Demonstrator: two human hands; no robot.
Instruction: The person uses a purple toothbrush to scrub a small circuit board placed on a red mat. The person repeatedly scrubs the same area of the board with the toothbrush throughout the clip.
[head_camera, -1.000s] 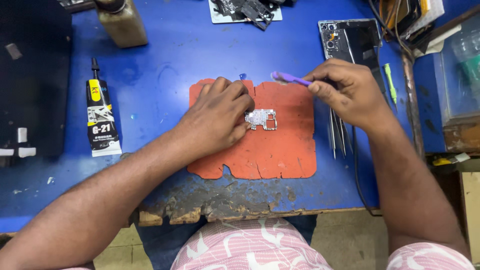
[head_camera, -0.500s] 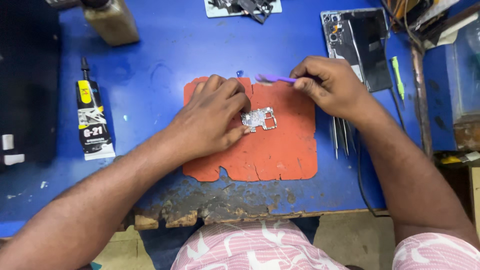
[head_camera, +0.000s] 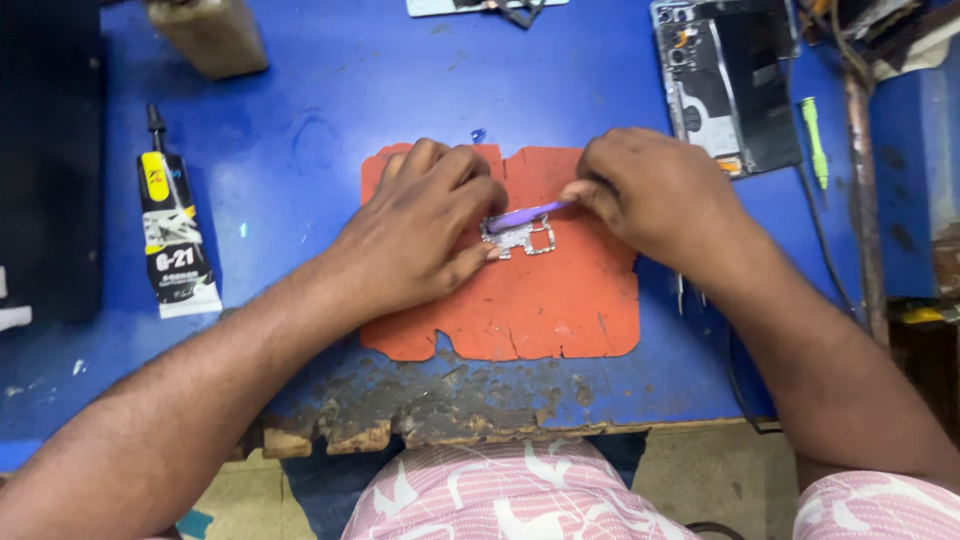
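Observation:
A small silvery circuit board part (head_camera: 522, 238) lies on an orange mat (head_camera: 540, 300) in the middle of the blue table. My left hand (head_camera: 420, 230) rests on the mat and pins the part's left edge with thumb and fingertips. Just to the right, my right hand (head_camera: 650, 195) is closed around a thin purple tool (head_camera: 525, 215). The tool's tip points left and touches the top of the part.
A black and yellow glue tube (head_camera: 175, 240) lies at the left. An opened phone body (head_camera: 725, 80) sits at the back right, with a green tool (head_camera: 815, 140) beside it. Metal tweezers (head_camera: 682, 292) peek out under my right wrist. The table's front edge (head_camera: 450, 420) is chipped.
My right hand has come down and left, bringing the purple tool from above the mat's top edge onto the small part. My left hand stays on the part.

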